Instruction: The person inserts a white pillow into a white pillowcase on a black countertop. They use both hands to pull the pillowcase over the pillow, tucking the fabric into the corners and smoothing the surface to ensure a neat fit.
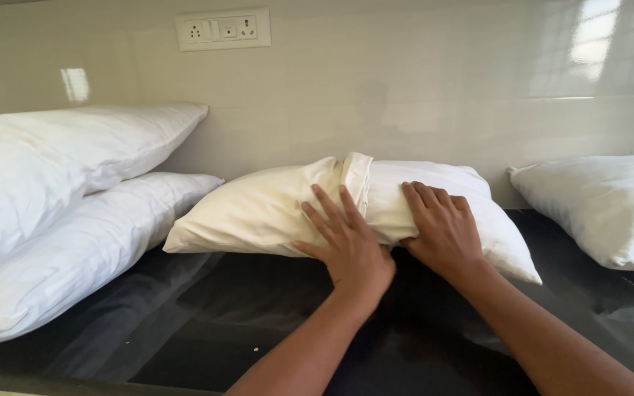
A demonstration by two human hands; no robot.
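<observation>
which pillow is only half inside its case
The middle pillow under both hands: cream inner bare on its left, white case bunched on its right. The others are fully white.

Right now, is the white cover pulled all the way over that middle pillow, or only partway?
Only partway. The white cover ends in a bunched edge mid-pillow; the cream pillow shows bare on the left. The left hand and right hand press there.

Probably a lodging's linen room: stacked pillows (75, 191) on a dark shelf (207, 330).
</observation>
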